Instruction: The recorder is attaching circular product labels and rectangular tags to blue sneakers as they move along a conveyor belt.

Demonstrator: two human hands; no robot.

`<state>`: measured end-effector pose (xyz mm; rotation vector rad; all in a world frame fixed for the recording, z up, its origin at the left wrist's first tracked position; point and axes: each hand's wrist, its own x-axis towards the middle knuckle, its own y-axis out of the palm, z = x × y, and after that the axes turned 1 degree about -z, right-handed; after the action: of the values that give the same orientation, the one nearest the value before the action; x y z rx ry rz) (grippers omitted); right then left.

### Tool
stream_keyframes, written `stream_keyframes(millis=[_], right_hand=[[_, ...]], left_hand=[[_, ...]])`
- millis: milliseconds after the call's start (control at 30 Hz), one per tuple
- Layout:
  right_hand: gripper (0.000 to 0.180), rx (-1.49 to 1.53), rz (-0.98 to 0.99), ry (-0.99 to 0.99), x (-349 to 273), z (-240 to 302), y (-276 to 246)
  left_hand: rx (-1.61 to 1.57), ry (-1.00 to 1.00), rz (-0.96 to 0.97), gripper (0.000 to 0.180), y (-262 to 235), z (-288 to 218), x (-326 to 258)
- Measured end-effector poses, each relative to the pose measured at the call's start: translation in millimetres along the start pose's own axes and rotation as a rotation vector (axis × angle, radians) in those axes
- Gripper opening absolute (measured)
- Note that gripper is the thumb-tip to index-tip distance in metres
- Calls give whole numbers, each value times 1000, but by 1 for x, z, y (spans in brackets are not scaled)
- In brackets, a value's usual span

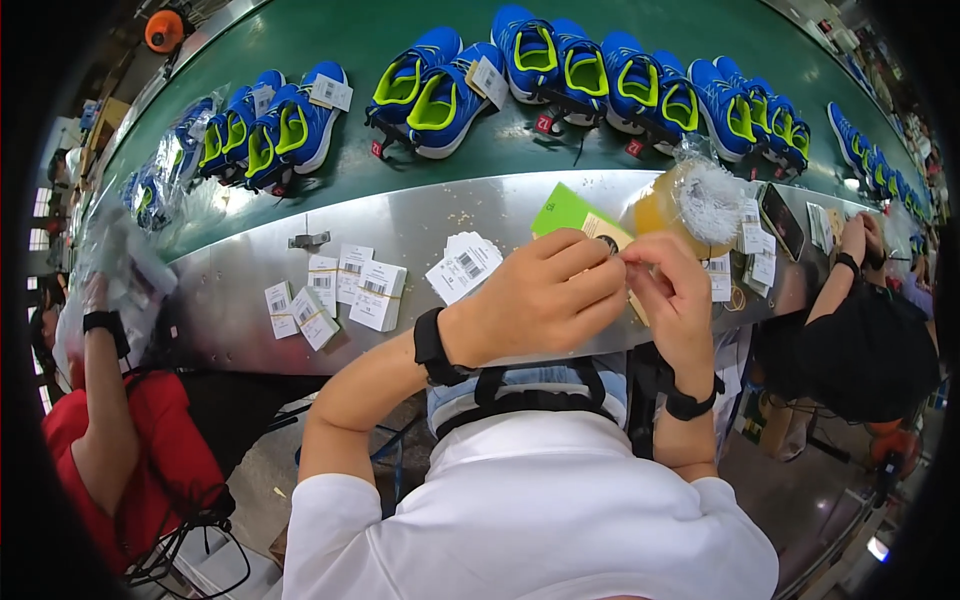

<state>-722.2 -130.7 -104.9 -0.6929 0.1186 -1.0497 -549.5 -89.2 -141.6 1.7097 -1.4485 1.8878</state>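
Found left hand curled inward over beige card, right hand just beside, thumb and forefinger narrowed to a pinch at the card's right. Cannot make out anything between the fingertips; cannot tell whether gripping the card with left fingers. Located beige card partly over green card, both above metal bench, lower part of beige card mostly covered by hands. Noted dark round patch beside left knuckles, unclear whether print or object.

Logged barcodes and fine print on tag bundles and on fanned tags; saw same style on hang tags of blue shoes. Saw pale digits on red labels, dark mark on green card.

Observed tape roll partly behind glossy white bundle, contents blurred by glare. Noted co-worker's hand at left, veiled by plastic bag. Recorded rightmost shoes as small and bent near the rim, forearms cut by white sleeves.
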Motion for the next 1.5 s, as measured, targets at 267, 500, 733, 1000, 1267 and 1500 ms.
stream_keyframes(millis=[267,500,733,1000,1267,1500], right_hand=[[12,110,-217,30,-2,-11,-22],[8,-8,-124,-78,37,8,-91],[10,-240,366,-136,151,19,-103],[23,-1005,264,-555,319,-78,-98],[24,-1237,463,-743,341,-173,-33],[11,-967,304,-548,327,-151,-11]], left_hand=[[-64,-199,198,30,20,62,25],[442,-374,578,43,90,198,18],[405,-288,531,35,96,212,3],[357,-230,565,32,83,219,1],[91,-423,383,20,96,312,47],[-255,-796,900,27,89,334,92]])
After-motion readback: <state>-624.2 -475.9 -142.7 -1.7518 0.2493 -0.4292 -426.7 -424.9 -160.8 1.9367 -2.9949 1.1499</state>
